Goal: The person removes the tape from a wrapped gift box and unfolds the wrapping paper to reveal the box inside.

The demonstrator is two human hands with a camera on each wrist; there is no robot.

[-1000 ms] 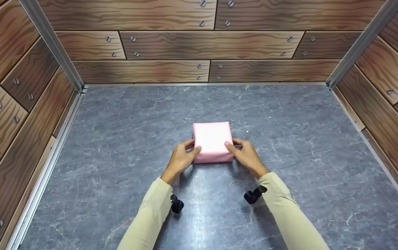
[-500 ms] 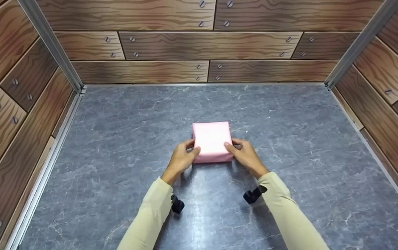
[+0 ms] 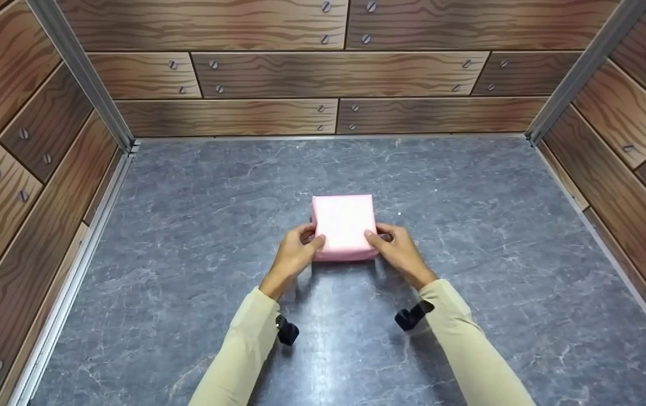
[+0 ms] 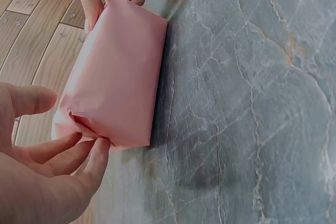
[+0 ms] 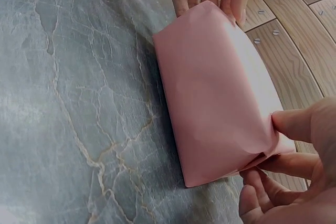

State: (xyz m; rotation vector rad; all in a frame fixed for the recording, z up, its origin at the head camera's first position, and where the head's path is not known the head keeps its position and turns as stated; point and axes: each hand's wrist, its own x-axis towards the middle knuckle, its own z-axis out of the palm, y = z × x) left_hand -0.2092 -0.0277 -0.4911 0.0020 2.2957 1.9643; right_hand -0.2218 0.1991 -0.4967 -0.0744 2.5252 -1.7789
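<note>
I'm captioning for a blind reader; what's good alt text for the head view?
A left hand and right hand hold a pink box between them; a gray marbled surface lies beneath, with wood-patterned walls around.

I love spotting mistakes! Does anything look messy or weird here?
Yes, a little: the paper flap on the pink wrapped box, by the left hand, gapes instead of lying flat. A tiny white speck shows on the grey marbled surface, beyond the right hand. Nothing looks spilled.
</note>
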